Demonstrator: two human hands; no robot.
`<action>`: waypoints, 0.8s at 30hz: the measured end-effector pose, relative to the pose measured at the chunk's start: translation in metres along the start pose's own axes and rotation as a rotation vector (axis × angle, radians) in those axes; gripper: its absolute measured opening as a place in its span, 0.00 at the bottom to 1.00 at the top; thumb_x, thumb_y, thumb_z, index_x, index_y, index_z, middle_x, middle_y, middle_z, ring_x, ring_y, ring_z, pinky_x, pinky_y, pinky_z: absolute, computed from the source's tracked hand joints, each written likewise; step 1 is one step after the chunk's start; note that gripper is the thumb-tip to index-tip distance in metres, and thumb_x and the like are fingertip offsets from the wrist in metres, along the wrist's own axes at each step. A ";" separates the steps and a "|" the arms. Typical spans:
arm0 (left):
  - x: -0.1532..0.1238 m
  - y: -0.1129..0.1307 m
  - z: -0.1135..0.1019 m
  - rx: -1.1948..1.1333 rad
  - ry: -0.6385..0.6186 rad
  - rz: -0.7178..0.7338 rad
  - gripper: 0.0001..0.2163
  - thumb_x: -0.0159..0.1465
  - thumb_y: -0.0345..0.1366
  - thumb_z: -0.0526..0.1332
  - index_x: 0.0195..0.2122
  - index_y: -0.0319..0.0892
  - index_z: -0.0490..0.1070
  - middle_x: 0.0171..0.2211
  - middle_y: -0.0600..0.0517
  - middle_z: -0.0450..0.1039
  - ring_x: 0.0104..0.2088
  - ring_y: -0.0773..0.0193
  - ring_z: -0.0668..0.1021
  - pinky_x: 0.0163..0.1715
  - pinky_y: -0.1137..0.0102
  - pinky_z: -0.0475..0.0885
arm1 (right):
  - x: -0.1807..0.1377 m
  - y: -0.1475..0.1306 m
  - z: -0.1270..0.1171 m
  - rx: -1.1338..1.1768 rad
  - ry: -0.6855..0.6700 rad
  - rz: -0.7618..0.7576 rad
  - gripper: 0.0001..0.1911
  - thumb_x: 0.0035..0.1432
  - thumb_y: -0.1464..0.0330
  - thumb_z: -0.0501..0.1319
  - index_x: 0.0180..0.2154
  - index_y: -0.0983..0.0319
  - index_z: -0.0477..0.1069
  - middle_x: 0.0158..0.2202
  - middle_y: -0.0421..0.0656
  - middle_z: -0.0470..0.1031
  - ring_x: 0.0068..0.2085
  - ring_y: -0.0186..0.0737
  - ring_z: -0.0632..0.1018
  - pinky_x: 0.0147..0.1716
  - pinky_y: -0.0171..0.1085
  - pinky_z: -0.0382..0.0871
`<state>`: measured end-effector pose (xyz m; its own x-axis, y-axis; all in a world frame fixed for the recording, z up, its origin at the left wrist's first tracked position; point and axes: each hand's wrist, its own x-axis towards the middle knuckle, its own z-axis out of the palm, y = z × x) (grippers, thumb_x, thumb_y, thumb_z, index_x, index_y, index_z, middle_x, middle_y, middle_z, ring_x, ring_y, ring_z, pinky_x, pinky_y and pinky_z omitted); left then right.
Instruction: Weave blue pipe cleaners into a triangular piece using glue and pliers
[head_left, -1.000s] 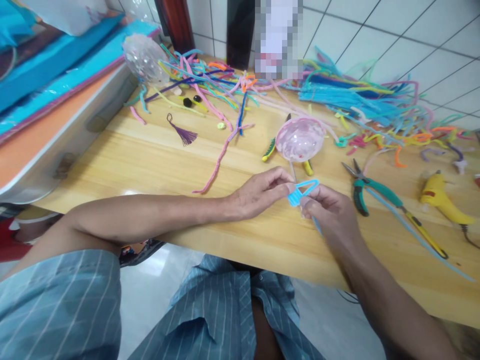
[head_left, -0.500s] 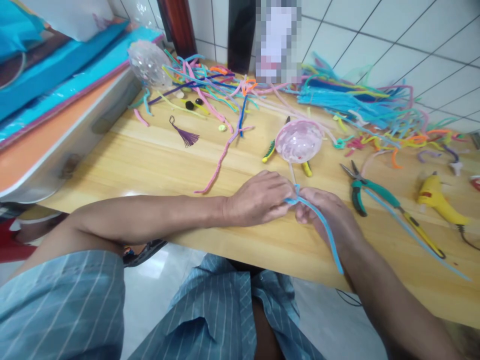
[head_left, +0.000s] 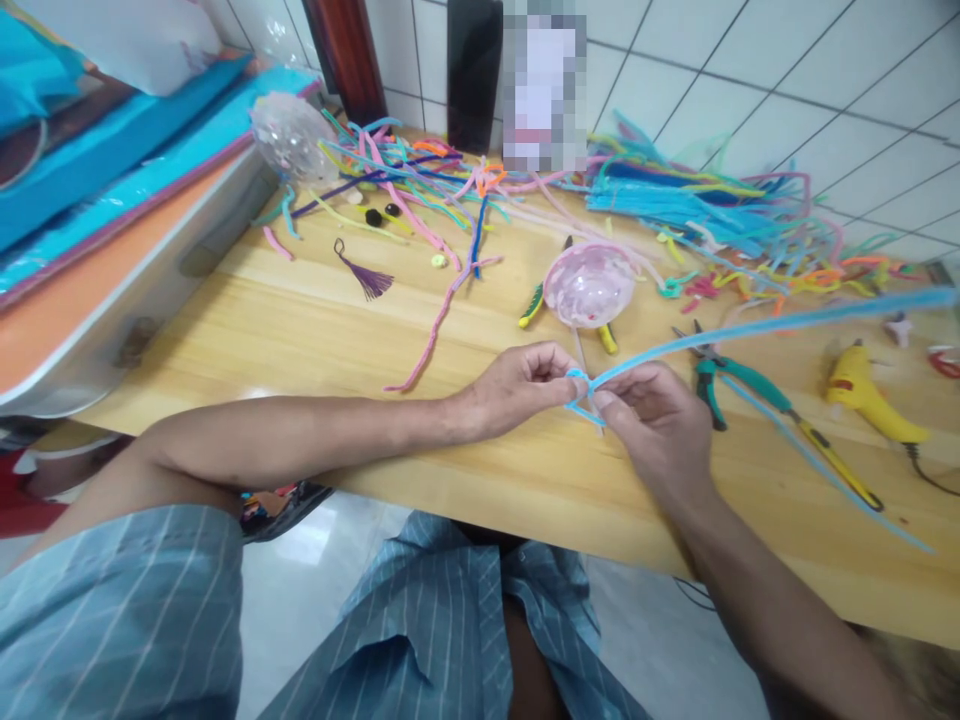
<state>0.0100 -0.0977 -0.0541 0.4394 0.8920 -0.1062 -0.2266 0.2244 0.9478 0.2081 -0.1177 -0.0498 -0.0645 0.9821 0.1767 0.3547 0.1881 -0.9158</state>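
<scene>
Both my hands meet over the front of the table on a light blue pipe cleaner [head_left: 697, 337]. My left hand [head_left: 517, 390] pinches its small looped end between thumb and fingers. Close beside it, my right hand [head_left: 660, 415] grips the same piece where the strands cross. From there the long free end sweeps out to the right above the table. A thin pale stem [head_left: 579, 348] shows behind the fingers, below a clear pinkish plastic dome [head_left: 592, 285]. Under the dome, yellow-green handles [head_left: 531, 307] stick out, partly hidden.
Green-handled pliers [head_left: 742, 375], a yellow cutter knife [head_left: 840, 465] and a yellow glue gun [head_left: 874, 390] lie right. Pipe cleaners [head_left: 660, 195] heap along the wall. A purple tassel [head_left: 365, 272] and pink twisted stem [head_left: 435, 335] lie left, near a plastic bin [head_left: 172, 245].
The pipe cleaner's free end has swung from hanging down over my right wrist to reaching up and right. My right hand has turned, its thumb now showing at the crossing.
</scene>
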 end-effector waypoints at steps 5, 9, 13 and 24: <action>0.002 -0.001 -0.002 -0.041 -0.038 -0.067 0.18 0.55 0.45 0.76 0.35 0.38 0.74 0.28 0.57 0.73 0.30 0.71 0.72 0.35 0.72 0.67 | 0.001 0.002 0.000 -0.045 -0.011 0.003 0.10 0.57 0.62 0.72 0.32 0.55 0.72 0.29 0.38 0.78 0.31 0.38 0.77 0.35 0.41 0.74; 0.004 -0.004 -0.005 -0.022 -0.075 -0.139 0.12 0.57 0.40 0.74 0.34 0.37 0.76 0.29 0.56 0.75 0.31 0.71 0.73 0.36 0.72 0.70 | 0.001 0.006 -0.001 -0.030 -0.033 -0.006 0.09 0.57 0.64 0.72 0.32 0.55 0.72 0.29 0.36 0.77 0.30 0.37 0.76 0.35 0.40 0.73; 0.005 -0.003 -0.004 0.023 -0.067 -0.172 0.08 0.61 0.38 0.70 0.33 0.38 0.78 0.29 0.55 0.75 0.31 0.70 0.74 0.34 0.73 0.69 | 0.002 0.006 -0.002 -0.009 -0.045 0.020 0.09 0.56 0.64 0.72 0.33 0.55 0.72 0.30 0.37 0.77 0.31 0.38 0.77 0.35 0.40 0.73; 0.002 -0.003 -0.006 0.029 0.043 -0.076 0.12 0.61 0.45 0.71 0.36 0.39 0.82 0.26 0.56 0.72 0.27 0.71 0.67 0.30 0.72 0.61 | 0.004 0.001 0.006 0.088 -0.126 0.107 0.13 0.51 0.67 0.71 0.38 0.54 0.70 0.30 0.36 0.79 0.31 0.38 0.79 0.32 0.38 0.74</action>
<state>0.0065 -0.0939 -0.0591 0.4166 0.8888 -0.1907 -0.1681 0.2815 0.9447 0.2030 -0.1136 -0.0525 -0.1491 0.9882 0.0356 0.2828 0.0771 -0.9561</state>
